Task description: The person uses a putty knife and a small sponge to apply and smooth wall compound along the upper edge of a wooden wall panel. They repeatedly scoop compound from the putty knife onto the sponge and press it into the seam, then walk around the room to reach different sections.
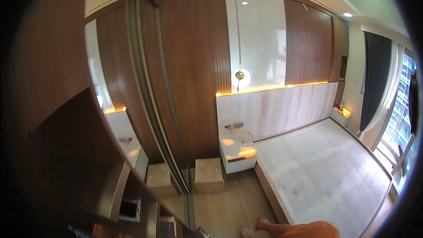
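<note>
Hand (pixel 262 224), the right one, in an orange sleeve (pixel 315 230), extends near the bed (pixel 326 167), a blurred pale thing (pixel 246 233) just left, whether gripped I cannot tell.

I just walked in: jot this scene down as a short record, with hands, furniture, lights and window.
Right hand: at the bottom edge, below an orange sleeve's cuff
Near it: blurred pale thing; whether held, cannot tell
Left hand: not in view
Furniture: pale-topped bed platform; white bedside cabinet beside it
Lights: round hanging lamp; orange strip above the headboard
Window: far right, beside a dark curtain
</note>
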Demonstrator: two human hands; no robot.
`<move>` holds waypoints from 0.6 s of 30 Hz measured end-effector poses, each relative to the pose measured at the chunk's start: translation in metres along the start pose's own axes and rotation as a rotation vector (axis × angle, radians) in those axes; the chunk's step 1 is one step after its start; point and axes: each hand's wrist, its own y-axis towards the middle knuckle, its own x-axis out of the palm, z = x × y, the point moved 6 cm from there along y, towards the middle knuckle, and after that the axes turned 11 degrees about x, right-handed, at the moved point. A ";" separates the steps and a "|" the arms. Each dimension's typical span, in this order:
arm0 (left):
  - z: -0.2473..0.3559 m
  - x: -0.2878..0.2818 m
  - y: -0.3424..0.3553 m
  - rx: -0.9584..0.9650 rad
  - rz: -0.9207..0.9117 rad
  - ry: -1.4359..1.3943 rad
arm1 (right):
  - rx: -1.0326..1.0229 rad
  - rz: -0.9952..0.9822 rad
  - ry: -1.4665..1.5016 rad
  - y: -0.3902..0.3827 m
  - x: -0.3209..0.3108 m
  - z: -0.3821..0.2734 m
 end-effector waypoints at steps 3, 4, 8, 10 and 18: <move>-0.003 0.087 0.037 -0.036 -0.038 0.044 | 0.345 -0.089 0.500 0.017 -0.030 0.111; -0.006 0.110 0.052 -0.045 -0.044 0.056 | 0.394 -0.088 0.590 0.020 -0.043 0.131; -0.025 0.190 0.103 -0.051 -0.082 0.093 | 0.474 -0.108 0.890 0.021 -0.099 0.171; -0.034 0.238 0.137 -0.040 -0.286 0.122 | 0.472 -0.119 0.992 0.028 -0.120 0.173; -0.043 0.307 0.227 -0.075 -0.021 0.130 | 0.366 -0.292 1.239 0.089 -0.181 0.103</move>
